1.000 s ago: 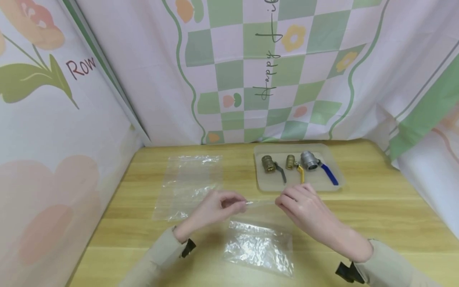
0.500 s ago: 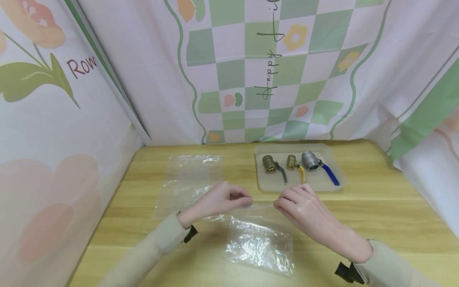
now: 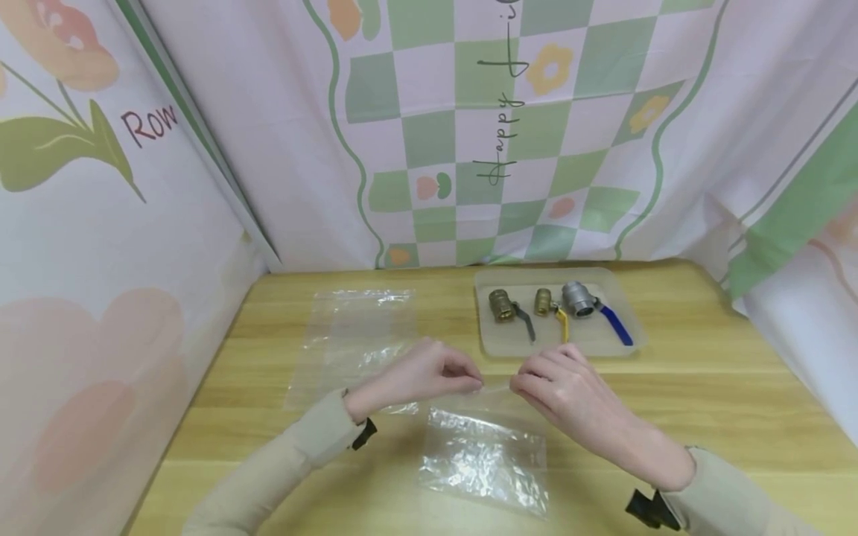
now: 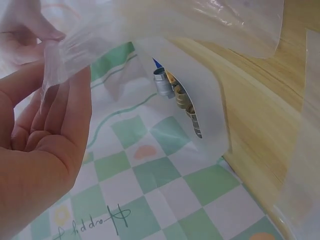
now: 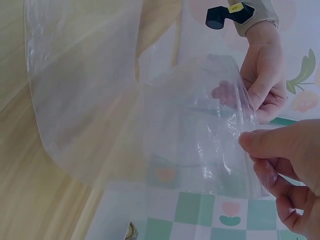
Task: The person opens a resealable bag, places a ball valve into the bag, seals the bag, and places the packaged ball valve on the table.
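A clear zip-lock bag (image 3: 482,461) hangs by its top edge between my two hands, its lower part glinting close over the wooden table. My left hand (image 3: 432,376) pinches the zip edge between thumb and forefinger. At the same edge, a short way to the right, my right hand (image 3: 576,398) also pinches the plastic with thumb and fingers. From the right wrist, the zip strip of the bag (image 5: 205,130) runs from one hand to the other, and the left fingers show through the film.
Another clear bag (image 3: 355,342) lies flat at the left of the table (image 3: 221,447). Behind my right hand, a translucent tray (image 3: 492,346) holds ball valves: one with a grey handle (image 3: 503,307), one with yellow (image 3: 544,302), one with blue (image 3: 578,299). Printed curtains (image 3: 295,186) surround the table.
My left hand has slid right along the bag's top edge, closer to the right hand. My right hand has barely moved and still pinches the bag.
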The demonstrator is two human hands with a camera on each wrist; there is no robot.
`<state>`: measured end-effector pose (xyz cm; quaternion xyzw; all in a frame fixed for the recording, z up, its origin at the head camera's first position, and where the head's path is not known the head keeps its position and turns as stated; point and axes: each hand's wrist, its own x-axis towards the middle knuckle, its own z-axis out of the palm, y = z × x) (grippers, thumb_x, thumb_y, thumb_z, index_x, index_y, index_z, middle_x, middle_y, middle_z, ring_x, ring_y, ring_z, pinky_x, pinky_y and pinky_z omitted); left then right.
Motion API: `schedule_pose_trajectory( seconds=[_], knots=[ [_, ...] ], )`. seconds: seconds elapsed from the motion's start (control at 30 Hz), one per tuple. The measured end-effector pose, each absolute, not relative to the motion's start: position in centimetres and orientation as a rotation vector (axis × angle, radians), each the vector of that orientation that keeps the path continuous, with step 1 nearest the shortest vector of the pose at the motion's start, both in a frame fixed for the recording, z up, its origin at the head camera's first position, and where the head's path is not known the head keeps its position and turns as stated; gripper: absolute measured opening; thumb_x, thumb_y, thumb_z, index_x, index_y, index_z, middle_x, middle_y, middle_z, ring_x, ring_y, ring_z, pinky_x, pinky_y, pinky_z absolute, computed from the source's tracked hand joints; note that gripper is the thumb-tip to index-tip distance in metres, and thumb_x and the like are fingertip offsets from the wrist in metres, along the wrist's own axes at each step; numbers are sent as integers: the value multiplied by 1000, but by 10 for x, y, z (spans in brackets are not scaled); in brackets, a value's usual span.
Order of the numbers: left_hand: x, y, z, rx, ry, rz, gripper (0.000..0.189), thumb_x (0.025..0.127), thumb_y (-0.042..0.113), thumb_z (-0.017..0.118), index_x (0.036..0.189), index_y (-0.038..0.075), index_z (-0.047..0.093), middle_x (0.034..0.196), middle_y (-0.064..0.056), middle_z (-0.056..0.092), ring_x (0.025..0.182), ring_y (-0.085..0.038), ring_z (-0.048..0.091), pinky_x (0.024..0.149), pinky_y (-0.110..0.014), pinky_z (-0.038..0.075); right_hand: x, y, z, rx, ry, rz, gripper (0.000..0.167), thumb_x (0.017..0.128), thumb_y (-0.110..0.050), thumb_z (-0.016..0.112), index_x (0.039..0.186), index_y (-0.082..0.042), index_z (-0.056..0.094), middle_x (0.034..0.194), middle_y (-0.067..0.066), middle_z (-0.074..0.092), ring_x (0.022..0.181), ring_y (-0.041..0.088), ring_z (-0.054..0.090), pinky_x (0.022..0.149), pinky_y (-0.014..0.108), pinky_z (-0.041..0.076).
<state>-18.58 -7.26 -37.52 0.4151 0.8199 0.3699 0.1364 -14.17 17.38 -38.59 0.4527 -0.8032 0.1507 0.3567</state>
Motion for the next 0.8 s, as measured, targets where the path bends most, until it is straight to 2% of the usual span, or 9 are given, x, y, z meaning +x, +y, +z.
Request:
schedule_pose_trajectory(
  seconds=[0.47,0.8],
  knots=[
    [-180,-65,-367,1212,2368,972,14,88,10,73,101,4,75,98,-9,78,80,-6,73,74,-7,56,-140,174,-386,1177,-2075,409,14,89,-21,63,83,-15,74,80,-4,72,74,14,65,71,28,44],
    [-180,-62,-367,1242,2428,890,13,90,14,71,101,7,76,97,-6,78,79,-5,72,73,-5,54,-138,175,-387,1177,-2085,422,10,86,-19,65,84,-14,74,81,-3,72,73,14,66,72,27,44]
  ],
)
